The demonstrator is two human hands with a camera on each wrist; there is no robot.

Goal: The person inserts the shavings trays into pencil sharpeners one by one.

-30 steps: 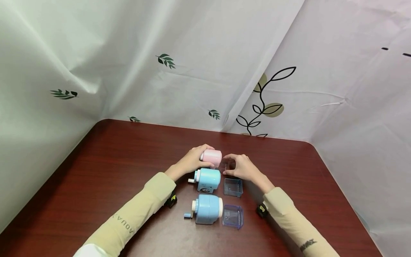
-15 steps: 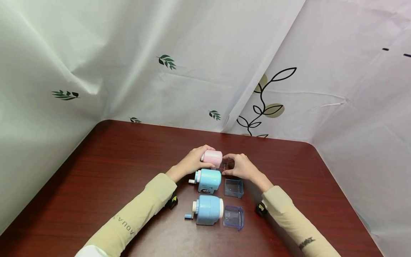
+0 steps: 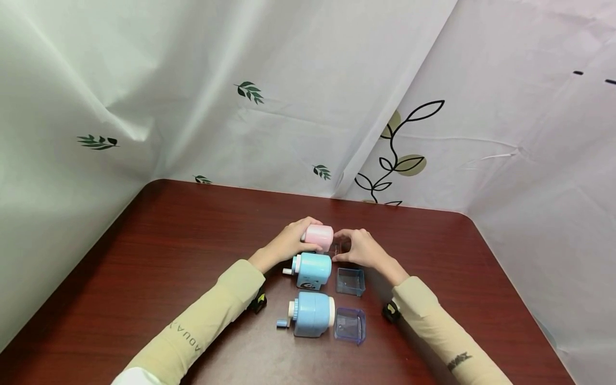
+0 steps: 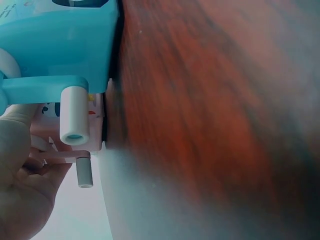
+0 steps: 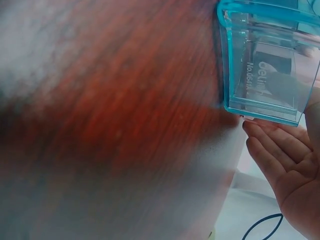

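Observation:
My left hand (image 3: 287, 240) grips a pink crank pencil sharpener (image 3: 319, 237) from its left side, fingers over the far side and thumb on the near one. Its crank handle (image 4: 84, 172) points at the left wrist camera. Just right of it, my right hand (image 3: 364, 249) holds a clear shavings drawer (image 3: 338, 249) between thumb and fingers. A teal sharpener (image 3: 315, 266) stands nearer, partly covering the pink one in the left wrist view. The teal see-through drawer (image 5: 270, 75) hides part of my right hand in the right wrist view.
Closest to me stands a blue sharpener (image 3: 313, 314) with a cream end, a purple-rimmed drawer (image 3: 349, 325) to its right. Everything rests on a dark red wooden table (image 3: 202, 230). White leaf-printed sheeting (image 3: 289, 133) hangs behind and beside it.

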